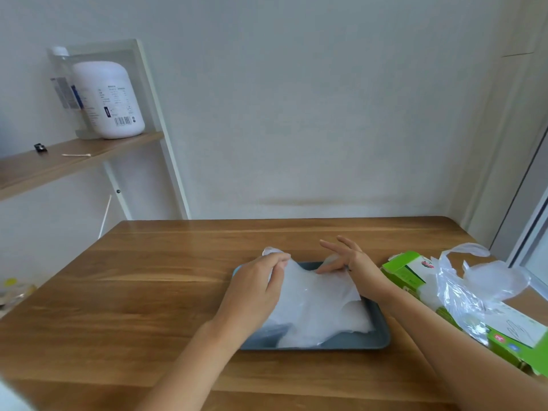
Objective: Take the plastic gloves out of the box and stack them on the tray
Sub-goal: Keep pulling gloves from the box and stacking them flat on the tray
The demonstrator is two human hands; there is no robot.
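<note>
Item: gloves (314, 312), heaped in tray (382, 339); left hand (258, 283) curled, pinching far edge; right hand (347, 259) splayed, fingertips at film (pinch or mere touch, we cannot tell); risk, we judge: film clings to fingers on release, drags heap over rim.

Left grip (258, 287) curled, pinching — right grip (345, 259) pinching too, outer fingers (333, 248) splayed.

Left grip (258, 287) pinches a far corner of the translucent plastic gloves (320, 307), right grip (348, 261), fingers (330, 247) splayed, pinches the other, over the dark grey rectangular tray (341, 345) on the wooden desk (142, 292).
</note>
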